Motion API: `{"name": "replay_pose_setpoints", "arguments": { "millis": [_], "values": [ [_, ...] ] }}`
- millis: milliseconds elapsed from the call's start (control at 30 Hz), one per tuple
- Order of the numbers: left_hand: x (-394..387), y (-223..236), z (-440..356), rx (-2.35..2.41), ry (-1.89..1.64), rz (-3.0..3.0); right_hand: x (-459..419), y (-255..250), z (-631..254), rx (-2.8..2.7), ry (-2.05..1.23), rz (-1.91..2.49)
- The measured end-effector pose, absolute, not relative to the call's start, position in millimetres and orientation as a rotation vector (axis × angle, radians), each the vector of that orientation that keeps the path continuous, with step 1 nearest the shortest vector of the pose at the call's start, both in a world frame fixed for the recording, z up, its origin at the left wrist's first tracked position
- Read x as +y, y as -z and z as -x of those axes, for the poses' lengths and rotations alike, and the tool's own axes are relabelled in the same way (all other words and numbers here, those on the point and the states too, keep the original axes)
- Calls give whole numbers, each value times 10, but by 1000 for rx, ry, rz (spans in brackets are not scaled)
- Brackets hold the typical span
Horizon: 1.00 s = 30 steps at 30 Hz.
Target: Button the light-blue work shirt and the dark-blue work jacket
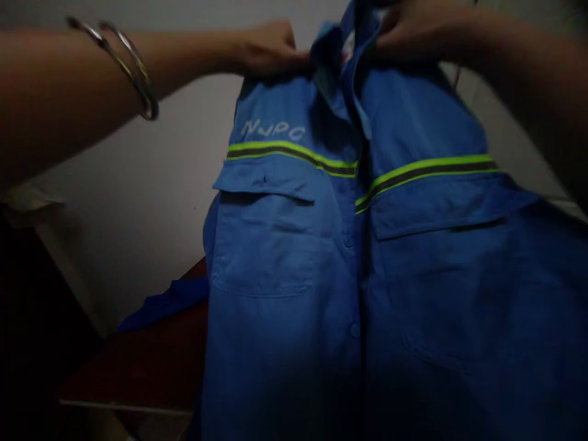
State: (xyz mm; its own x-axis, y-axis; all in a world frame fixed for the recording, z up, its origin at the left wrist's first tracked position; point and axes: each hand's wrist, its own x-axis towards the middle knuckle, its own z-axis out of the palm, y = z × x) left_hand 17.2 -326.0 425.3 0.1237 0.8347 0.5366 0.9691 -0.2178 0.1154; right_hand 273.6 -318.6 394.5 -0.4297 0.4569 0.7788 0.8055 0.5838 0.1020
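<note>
A blue work jacket (280,245) hangs upright in front of me, its front toward me. It has yellow-green and grey reflective stripes, two flapped chest pockets, a button front and white lettering on the chest. Near the collar on the left side, my left hand (273,49) is closed on the cloth; two metal bangles (133,67) circle that forearm. On the other side of the collar, my right hand (413,30) grips the jacket by the shoulder, its fingers partly hidden by the cloth and the frame's top edge. The jacket's lower end runs out of view.
Behind the jacket stands a dark red table (142,367), its edge showing at the lower left. Some bright blue cloth (168,300) lies on it. A pale wall (179,159) rises behind. The lower left is very dark.
</note>
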Motion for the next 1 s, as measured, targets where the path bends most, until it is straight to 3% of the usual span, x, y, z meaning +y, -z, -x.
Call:
{"name": "replay_pose_setpoints", "arguments": {
  "millis": [133,467,667,767,867,1000],
  "values": [
    [-3064,-3891,-327,-1093,379,2342,-3016,-3644,-2566,-2173,763,1363],
    [-1313,-2411,-106,-1388,-78,2659,-1332,-2096,-2366,-2482,612,1726],
    [-792,-1847,174,-2068,-406,3022,-837,-1476,-2371,-2527,537,1771],
    [-555,-1693,310,-2194,-352,3257,-640,-1284,-2392,-2517,519,1795],
    [-355,-1589,377,-2119,-62,3411,-454,-1154,-2427,-2484,513,1814],
    [-116,-1464,327,-1912,159,3267,-229,-1058,-2477,-2413,518,1829]
  ]
}}
